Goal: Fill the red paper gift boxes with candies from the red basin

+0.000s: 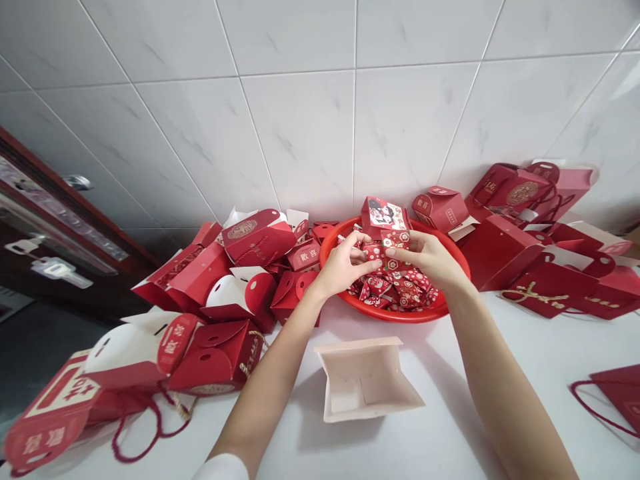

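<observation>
Over the red plastic basket (453,310), my left hand (343,267) pinches a small red packet (374,255) with white dots. Beside it, my right hand (433,261) grips a small red flower-printed packet (397,241). The two packets touch or overlap between my fingers. Many similar red-and-white wrapped pieces (403,290) fill the basket below. A red box with a printed figure (384,215) sits at the basket's back rim, just behind my hands. Between my forearms, an open paper bag (363,390) stands on the white table, its pale inside facing up.
Red gift boxes (257,237) crowd the left side, some with rope handles. More red boxes and bags (505,253) are piled at the right. A red bag with a cord handle (620,393) lies at the right edge. Behind rises a tiled wall (300,133); keys (60,270) hang at left.
</observation>
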{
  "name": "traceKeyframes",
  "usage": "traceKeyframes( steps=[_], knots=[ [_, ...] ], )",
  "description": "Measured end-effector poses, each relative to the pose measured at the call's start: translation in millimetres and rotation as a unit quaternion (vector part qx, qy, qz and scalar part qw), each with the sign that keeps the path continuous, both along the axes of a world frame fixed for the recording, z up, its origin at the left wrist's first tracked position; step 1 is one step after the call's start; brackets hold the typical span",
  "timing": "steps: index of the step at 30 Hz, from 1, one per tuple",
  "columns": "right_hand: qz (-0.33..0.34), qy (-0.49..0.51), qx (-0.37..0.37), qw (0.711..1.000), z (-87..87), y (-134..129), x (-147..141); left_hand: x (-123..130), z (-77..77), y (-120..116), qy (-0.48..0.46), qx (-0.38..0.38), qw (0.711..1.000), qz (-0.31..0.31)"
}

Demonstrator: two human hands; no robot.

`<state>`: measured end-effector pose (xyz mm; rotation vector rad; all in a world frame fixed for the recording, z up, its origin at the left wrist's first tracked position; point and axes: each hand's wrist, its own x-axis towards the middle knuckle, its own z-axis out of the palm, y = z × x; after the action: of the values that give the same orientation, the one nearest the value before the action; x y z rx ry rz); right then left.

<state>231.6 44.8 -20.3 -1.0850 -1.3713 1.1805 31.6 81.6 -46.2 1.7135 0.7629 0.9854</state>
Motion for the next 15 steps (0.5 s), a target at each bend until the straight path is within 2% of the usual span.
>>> traceKeyframes(
  steps=[4, 9, 15],
  knots=[
    [-0.03, 0.009, 0.002, 0.999, -3.2, 2.2, -7.5, 0.8, -0.1, -0.9, 0.008, 0.017, 1.0, -0.007],
    [-0.091, 0.026, 0.037, 0.995, -4.1, 1.7, -8.5, 3.4, -3.6, 1.3, 0.03, 0.01, 0.999, 0.03],
    [-0.118, 0.063, 0.033, 0.99, -4.0, 1.4, -9.6, 4.5, -2.5, 1.0, 0.068, 0.038, 0.996, 0.041]
  ],
)
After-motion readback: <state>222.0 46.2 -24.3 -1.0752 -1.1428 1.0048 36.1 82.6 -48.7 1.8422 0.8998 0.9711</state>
